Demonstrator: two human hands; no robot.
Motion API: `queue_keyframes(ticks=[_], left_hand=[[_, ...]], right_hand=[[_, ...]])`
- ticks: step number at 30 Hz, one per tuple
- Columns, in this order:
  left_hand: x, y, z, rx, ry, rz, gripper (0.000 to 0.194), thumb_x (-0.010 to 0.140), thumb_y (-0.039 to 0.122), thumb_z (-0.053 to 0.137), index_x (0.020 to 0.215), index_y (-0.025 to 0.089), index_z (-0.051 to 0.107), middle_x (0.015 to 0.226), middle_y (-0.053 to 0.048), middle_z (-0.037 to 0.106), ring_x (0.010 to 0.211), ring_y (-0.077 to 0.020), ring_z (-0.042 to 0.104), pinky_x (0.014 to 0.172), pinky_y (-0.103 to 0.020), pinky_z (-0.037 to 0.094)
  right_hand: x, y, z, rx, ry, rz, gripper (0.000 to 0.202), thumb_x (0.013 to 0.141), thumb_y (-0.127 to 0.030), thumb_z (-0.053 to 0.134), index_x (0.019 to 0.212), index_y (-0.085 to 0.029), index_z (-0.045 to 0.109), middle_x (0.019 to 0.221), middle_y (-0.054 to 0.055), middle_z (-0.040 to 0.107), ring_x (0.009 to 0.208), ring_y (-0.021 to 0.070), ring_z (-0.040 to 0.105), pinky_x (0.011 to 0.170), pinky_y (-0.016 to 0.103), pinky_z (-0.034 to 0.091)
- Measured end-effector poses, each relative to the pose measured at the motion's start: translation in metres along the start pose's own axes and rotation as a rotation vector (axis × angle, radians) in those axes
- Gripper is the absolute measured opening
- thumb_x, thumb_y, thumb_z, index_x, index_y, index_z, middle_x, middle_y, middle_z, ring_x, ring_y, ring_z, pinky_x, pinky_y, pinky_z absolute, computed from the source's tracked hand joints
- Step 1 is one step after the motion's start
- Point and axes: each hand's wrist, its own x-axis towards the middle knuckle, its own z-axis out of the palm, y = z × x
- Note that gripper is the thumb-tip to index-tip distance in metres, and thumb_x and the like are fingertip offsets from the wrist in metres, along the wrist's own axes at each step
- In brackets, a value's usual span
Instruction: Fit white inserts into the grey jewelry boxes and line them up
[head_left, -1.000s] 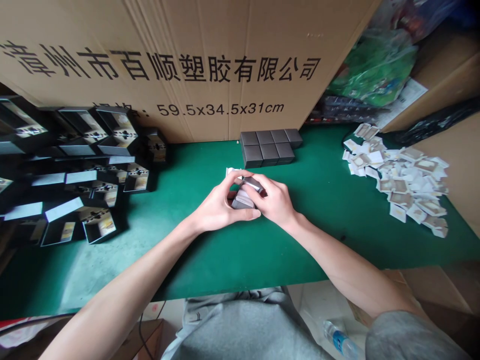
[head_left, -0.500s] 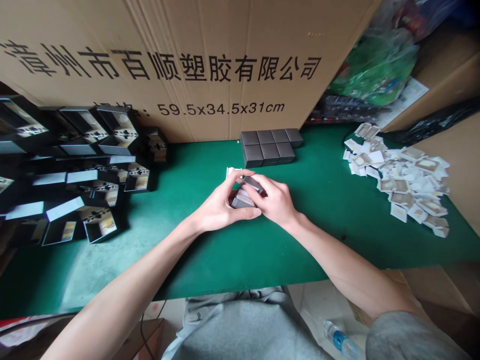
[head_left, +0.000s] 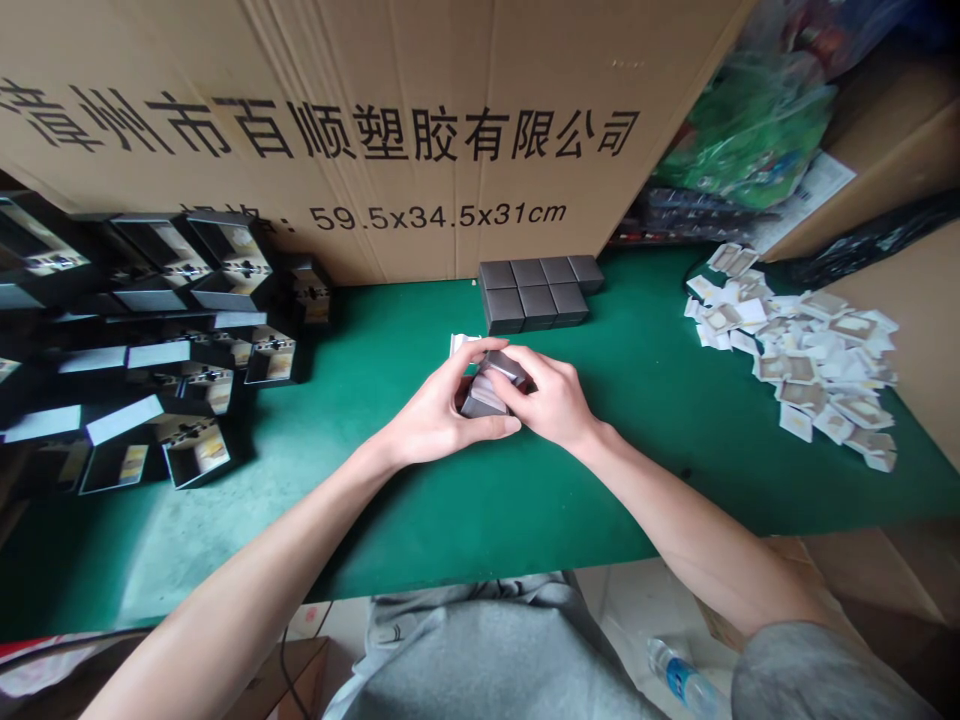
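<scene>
A small dark grey box [head_left: 484, 400] with its lid raised is held between both hands over the green table. My left hand [head_left: 442, 410] wraps round its left side, thumb along the near edge and fingers over the far side. My right hand [head_left: 551, 395] grips it from the right, its fingers on the lid and its thumb at the opening. The inside of the box is mostly hidden by the fingers. A white piece [head_left: 463, 345] lies just beyond my left fingers. Behind it, closed dark boxes [head_left: 532, 295] stand together in a block.
Several open black boxes [head_left: 199, 370] are stacked at the left of the green table [head_left: 420, 530]. White inserts [head_left: 799, 350] lie heaped at the right. A large carton [head_left: 420, 60] stands along the back. A plastic bottle [head_left: 682, 680] is below the table.
The raised lid looks slightly lower over the box between my hands. Both hands keep their hold in nearly the same place. The view has shifted very slightly.
</scene>
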Motion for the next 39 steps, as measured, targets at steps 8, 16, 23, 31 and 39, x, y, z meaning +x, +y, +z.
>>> queue_keyframes(ticks=[8,16,23,31,39], left_hand=[[0.0,-0.002,-0.002,0.092,0.014,0.032,0.081,0.076,0.033,0.084,0.146,0.026,0.043,0.146,-0.013,0.05,0.123,-0.0306,0.059,0.104,-0.045,0.051],[0.0,-0.009,-0.003,0.169,0.038,0.074,0.09,0.074,0.036,0.084,0.152,0.029,0.039,0.15,-0.012,0.048,0.13,-0.0336,0.055,0.111,-0.05,0.045],[-0.001,-0.008,-0.003,0.202,-0.013,0.085,0.1,0.071,0.039,0.086,0.156,0.028,0.034,0.152,-0.014,0.048,0.137,-0.0382,0.047,0.115,-0.057,0.037],[-0.001,-0.01,-0.004,0.199,-0.002,0.054,0.103,0.07,0.042,0.085,0.157,0.027,0.032,0.148,-0.014,0.052,0.136,-0.0389,0.047,0.114,-0.057,0.039],[0.001,-0.011,-0.004,0.204,0.005,0.104,0.103,0.069,0.039,0.087,0.156,0.028,0.035,0.149,-0.014,0.051,0.138,-0.0381,0.046,0.116,-0.057,0.036]], right_hand=[[0.003,0.003,-0.003,0.012,-0.006,-0.017,0.015,0.095,-0.026,0.062,0.108,-0.023,0.067,0.096,0.002,0.076,0.071,0.0145,0.068,0.07,0.028,0.058],[0.003,0.004,-0.002,0.031,-0.018,0.027,0.017,0.095,-0.031,0.062,0.111,-0.024,0.066,0.098,0.002,0.075,0.074,0.0154,0.068,0.069,0.028,0.057],[0.002,0.001,-0.001,0.049,0.006,0.122,0.012,0.096,-0.034,0.06,0.102,-0.024,0.064,0.093,0.003,0.075,0.072,0.0164,0.068,0.066,0.028,0.056],[0.003,0.003,-0.001,0.048,-0.025,0.146,0.014,0.094,-0.035,0.064,0.104,-0.025,0.064,0.094,0.002,0.075,0.076,0.0175,0.068,0.069,0.029,0.056],[0.001,0.002,0.002,0.015,0.025,0.119,0.014,0.095,-0.034,0.064,0.105,-0.024,0.064,0.094,0.003,0.075,0.075,0.0172,0.069,0.066,0.028,0.055]])
